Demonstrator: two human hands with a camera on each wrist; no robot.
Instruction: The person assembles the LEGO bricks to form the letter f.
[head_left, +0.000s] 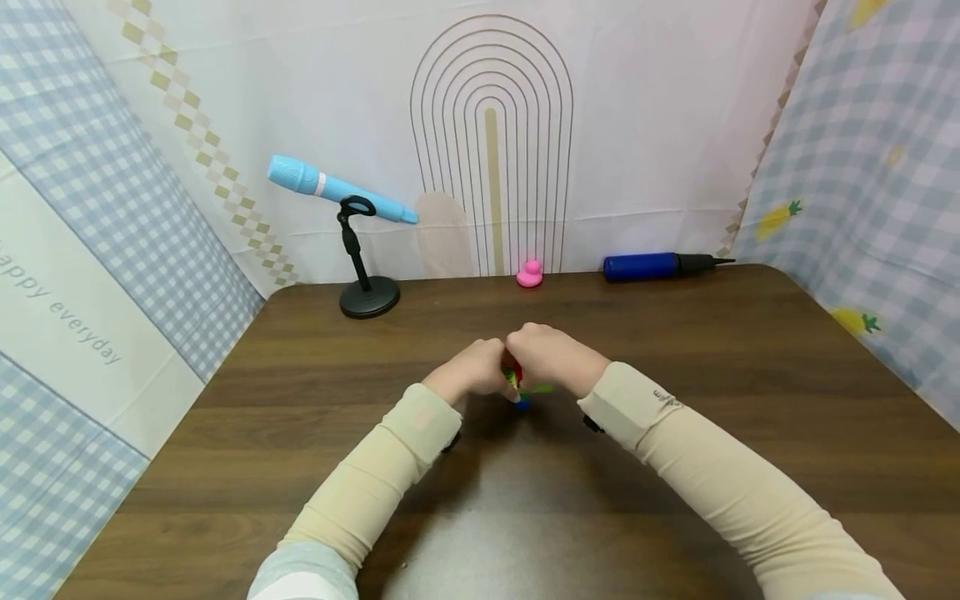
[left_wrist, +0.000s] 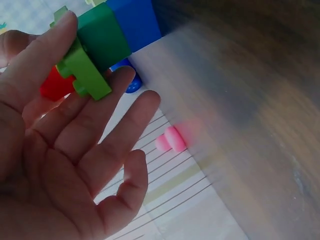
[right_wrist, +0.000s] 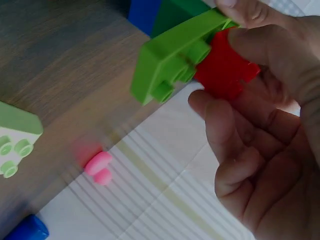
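My hands meet over the middle of the table around a small stack of building blocks. Blue (left_wrist: 135, 22), dark green (left_wrist: 102, 35) and light green (left_wrist: 85, 70) blocks stand one against the other, with a red block (right_wrist: 225, 65) at the light green one's studded side. My left hand (left_wrist: 75, 150) pinches the light green block between thumb and fingers, its other fingers spread loosely. With thumb and fingertips, my right hand (right_wrist: 270, 140) grips the red block. In the head view both hands cover most of the stack; only its blue bottom (head_left: 522, 404) and green bits show.
A black stand (head_left: 367, 296) is at the back left, near a light blue microphone (head_left: 341, 190). A pink duck (head_left: 529, 274) and a blue hand pump (head_left: 648, 267) sit along the back edge. A pale green studded piece (right_wrist: 17, 135) shows in the right wrist view.
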